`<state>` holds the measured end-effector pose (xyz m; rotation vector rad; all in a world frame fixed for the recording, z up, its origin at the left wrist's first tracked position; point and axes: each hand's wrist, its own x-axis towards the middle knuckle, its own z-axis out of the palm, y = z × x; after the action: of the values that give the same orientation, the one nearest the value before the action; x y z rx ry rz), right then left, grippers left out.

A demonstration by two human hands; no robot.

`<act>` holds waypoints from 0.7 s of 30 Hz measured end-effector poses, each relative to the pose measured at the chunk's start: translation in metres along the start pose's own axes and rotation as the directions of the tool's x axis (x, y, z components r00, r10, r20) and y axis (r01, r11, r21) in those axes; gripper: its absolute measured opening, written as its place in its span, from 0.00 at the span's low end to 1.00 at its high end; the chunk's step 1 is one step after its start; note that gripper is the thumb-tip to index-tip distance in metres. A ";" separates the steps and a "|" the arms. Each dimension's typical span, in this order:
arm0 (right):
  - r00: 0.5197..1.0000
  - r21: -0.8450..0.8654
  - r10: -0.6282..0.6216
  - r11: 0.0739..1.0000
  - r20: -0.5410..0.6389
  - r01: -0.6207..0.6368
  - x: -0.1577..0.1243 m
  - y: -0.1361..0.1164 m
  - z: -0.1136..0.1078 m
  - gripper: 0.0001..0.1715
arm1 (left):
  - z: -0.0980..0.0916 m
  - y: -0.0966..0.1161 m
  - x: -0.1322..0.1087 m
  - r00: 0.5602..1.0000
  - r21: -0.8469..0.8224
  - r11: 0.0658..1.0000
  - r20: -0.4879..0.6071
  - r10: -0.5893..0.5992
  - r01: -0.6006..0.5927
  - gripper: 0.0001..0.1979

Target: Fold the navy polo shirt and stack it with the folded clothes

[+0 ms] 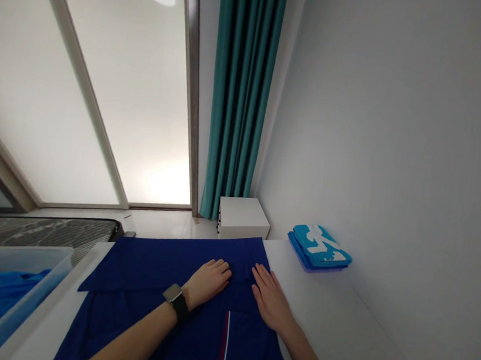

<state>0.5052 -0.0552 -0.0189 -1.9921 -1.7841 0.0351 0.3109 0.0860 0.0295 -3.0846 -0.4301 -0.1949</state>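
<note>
A dark blue garment with a red and white stripe lies spread on the white table, its far part folded over. My left hand, with a watch on its wrist, rests palm down on the fold, its fingers loosely bent and together. My right hand lies flat and open on the cloth just to the right, fingers stretched forward. Neither hand holds anything.
A folded stack of light blue and white clothes sits at the table's far right by the wall. A clear bin with blue cloth stands at the left. Beyond are a white cabinet, a teal curtain and a sliding door.
</note>
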 end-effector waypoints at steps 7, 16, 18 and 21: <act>0.993 -0.074 0.028 0.997 0.111 -0.019 -0.002 -0.001 -0.006 0.27 | -0.007 -0.006 -0.007 1.000 0.019 1.000 -0.013 -0.006 0.006 0.07; 0.994 -0.076 0.040 0.997 0.104 -0.032 -0.003 0.008 0.000 0.28 | -0.001 0.005 -0.012 0.998 -0.026 0.998 -0.026 -0.056 0.056 0.07; 0.994 -0.063 0.047 0.997 0.100 -0.040 -0.002 0.011 0.000 0.27 | -0.002 0.005 -0.015 0.997 -0.022 0.998 -0.037 -0.066 0.065 0.06; 0.997 -0.039 0.029 0.999 0.076 -0.026 -0.001 0.014 -0.003 0.26 | -0.005 0.000 -0.028 0.993 -0.049 0.995 -0.068 -0.092 0.088 0.09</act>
<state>0.5192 -0.0577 -0.0217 -2.0676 -1.8179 0.0884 0.2836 0.0784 0.0310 -3.0937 -0.5703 -0.3190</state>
